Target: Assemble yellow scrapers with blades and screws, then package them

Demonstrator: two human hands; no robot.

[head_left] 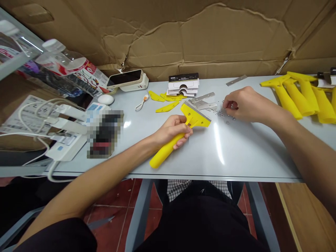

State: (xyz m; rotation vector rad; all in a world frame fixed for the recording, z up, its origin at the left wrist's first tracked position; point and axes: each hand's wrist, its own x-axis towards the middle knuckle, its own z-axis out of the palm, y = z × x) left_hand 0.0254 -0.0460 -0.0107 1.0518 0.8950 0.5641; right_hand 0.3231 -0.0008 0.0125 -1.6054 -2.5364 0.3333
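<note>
- The left hand (174, 130) closes its fingers and thumb round a yellow plastic scraper with a long round handle and a broad flat head (194, 114); the grip sits at the neck, probably to steady the head.
- The scraper is in front of the person over the pale grey glossy table (252, 150), head toward one o'clock and handle end toward seven; this tilt seems to turn the head's flat face up, its two holes within reach of the other hand.
- The right hand (244, 104), at two o'clock from the scraper, has its fingers curled and tips drawn together low over small silvery metal fasteners (221, 114); I cannot tell whether it pinches one. Such a bunched grip suits tiny parts.
- Flat silvery metal blades (202, 97) lie in a loose fan at one o'clock from the left hand, beside the fasteners, perhaps for easy picking.
- Thin curved yellow plastic strips (167, 107) lie at eleven o'clock from that hand, near small black-and-white card boxes (183, 85).
- At three o'clock from the right hand, more yellow plastic scrapers (296, 94) lie grouped, apparently to leave working room.
</note>
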